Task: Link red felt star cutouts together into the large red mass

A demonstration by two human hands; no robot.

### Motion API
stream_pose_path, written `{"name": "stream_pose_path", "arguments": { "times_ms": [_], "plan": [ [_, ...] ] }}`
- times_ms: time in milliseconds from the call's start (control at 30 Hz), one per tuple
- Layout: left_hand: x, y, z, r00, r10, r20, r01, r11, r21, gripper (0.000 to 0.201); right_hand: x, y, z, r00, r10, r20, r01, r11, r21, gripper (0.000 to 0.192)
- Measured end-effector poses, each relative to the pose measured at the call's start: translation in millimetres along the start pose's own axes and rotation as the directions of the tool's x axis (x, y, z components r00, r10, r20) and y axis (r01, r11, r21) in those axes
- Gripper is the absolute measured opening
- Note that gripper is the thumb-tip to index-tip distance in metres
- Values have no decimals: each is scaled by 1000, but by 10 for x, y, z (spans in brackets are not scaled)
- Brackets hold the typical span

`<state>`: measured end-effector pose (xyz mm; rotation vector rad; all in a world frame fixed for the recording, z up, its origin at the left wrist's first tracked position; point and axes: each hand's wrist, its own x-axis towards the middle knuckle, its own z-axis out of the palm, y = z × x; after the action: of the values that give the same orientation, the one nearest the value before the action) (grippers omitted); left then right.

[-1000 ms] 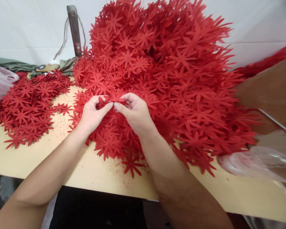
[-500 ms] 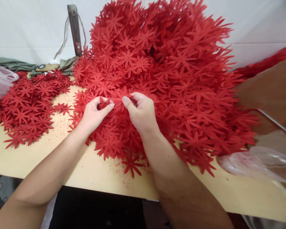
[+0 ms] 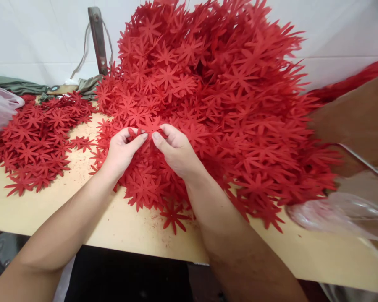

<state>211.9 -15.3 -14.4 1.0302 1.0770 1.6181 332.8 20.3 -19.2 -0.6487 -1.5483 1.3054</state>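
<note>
Red flower-shaped fabric cutouts with long narrow petals form a big heap (image 3: 239,109) in front of me. My left hand (image 3: 124,144) is closed, thumb against fingers, on the left petals of a red fabric flower (image 3: 151,127). On its right side my right hand (image 3: 173,147) pinches the same flower between thumb and forefinger. The two thumb tips are nearly together, just in front of the heap. Whether one layer or several lie between the fingers I cannot make out.
A smaller pile of red flowers (image 3: 34,142) lies at the left on the pale table (image 3: 122,226). A white plastic bag (image 3: 1,105) is beyond it. A metal bar (image 3: 97,40) stands by the wall. At the right are a cardboard box (image 3: 355,117) and clear plastic (image 3: 340,212).
My right hand has moved left, close to my left hand. A flower's petals now show more plainly between the two hands. My left hand has shifted slightly left.
</note>
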Motion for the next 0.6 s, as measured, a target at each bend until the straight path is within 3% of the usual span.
{"name": "stream_pose_path", "arguments": {
  "times_ms": [100, 367, 600],
  "plan": [
    [23, -9, -16, 999, -17, -31, 16, 999, -29, 21, -3, -14, 3, 999, 34, 30, -35, 998, 49, 34],
    [165, 54, -143, 982, 33, -184, -53, 993, -102, 15, 99, 153, -187, 961, -29, -275, 46, 998, 53, 37],
    [132, 45, -119, 996, 5, -94, -10, 999, -50, 20, 108, 193, -254, 917, -88, -388, 64, 995, -74, 27]
  ]
}}
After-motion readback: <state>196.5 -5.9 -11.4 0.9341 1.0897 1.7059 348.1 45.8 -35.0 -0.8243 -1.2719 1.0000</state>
